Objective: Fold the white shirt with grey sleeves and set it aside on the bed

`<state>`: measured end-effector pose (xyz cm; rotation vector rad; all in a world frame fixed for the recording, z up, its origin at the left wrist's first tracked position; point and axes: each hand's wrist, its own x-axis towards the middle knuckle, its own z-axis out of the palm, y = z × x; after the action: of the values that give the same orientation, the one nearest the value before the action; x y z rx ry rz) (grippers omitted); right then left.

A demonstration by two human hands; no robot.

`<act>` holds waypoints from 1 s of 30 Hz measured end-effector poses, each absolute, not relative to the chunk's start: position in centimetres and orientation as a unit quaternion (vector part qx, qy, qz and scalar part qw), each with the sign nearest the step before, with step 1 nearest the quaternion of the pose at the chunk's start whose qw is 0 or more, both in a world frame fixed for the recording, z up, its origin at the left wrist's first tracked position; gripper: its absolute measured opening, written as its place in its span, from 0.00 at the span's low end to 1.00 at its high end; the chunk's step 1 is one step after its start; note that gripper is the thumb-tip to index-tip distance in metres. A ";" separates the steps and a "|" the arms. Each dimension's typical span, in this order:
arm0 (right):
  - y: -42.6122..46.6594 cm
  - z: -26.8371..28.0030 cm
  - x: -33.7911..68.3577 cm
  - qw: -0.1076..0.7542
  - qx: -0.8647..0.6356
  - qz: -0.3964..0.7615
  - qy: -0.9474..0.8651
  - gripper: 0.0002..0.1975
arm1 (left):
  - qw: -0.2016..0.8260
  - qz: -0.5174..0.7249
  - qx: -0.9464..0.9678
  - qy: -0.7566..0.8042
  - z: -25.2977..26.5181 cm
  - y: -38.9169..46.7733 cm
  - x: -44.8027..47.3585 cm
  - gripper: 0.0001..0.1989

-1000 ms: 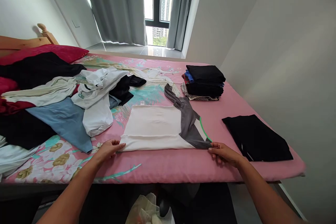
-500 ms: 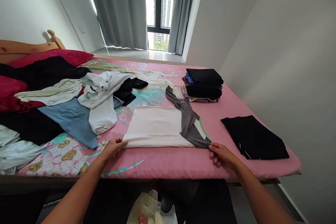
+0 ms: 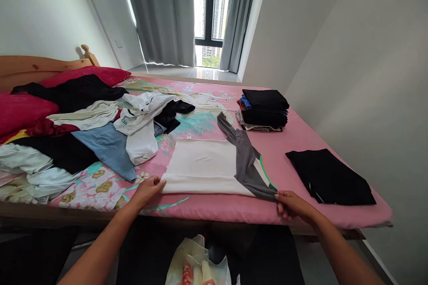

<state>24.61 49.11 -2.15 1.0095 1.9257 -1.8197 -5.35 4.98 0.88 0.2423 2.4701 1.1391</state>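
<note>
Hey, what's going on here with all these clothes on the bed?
A person is handling a white and grey shirt laid flat near the edge of the bed. The left hand grips its near left corner and the right hand pinches its near right corner. A heap of unfolded clothes lies to the left, a folded stack sits farther back on the right, and a folded black garment lies alone at the right.

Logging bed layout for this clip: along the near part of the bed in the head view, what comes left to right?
Heap of unfolded clothes → left hand → white and grey shirt → right hand → folded black garment.
</note>
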 end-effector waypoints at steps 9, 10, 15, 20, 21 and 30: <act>48.6 -3.1 26.2 0.128 0.361 -0.529 0.757 0.18 | 0.225 0.448 0.040 0.865 -0.1 3.9 -3.8 0.19; 48.6 -2.6 25.8 0.095 0.367 -0.493 0.783 0.16 | 0.223 0.452 0.038 0.863 0.0 4.0 -4.1 0.20; 45.6 0.8 22.6 -0.076 0.323 -0.362 0.871 0.12 | 0.211 0.484 0.036 0.848 0.1 4.8 -4.8 0.20; 37.2 1.9 18.8 -0.124 0.151 -0.335 0.922 0.10 | 0.174 0.495 0.050 0.850 -0.6 5.1 -4.5 0.17; 35.5 1.7 18.1 -0.132 0.105 -0.334 0.927 0.10 | 0.165 0.489 0.054 0.855 -0.7 5.1 -4.5 0.16; 31.1 0.7 13.0 -0.124 0.046 -0.192 0.972 0.12 | 0.024 0.368 0.118 0.922 -0.5 4.4 -3.0 0.18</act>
<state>13.01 31.08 0.65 0.1580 3.3217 -0.6573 -2.98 4.39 -0.47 0.3664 2.8531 1.1385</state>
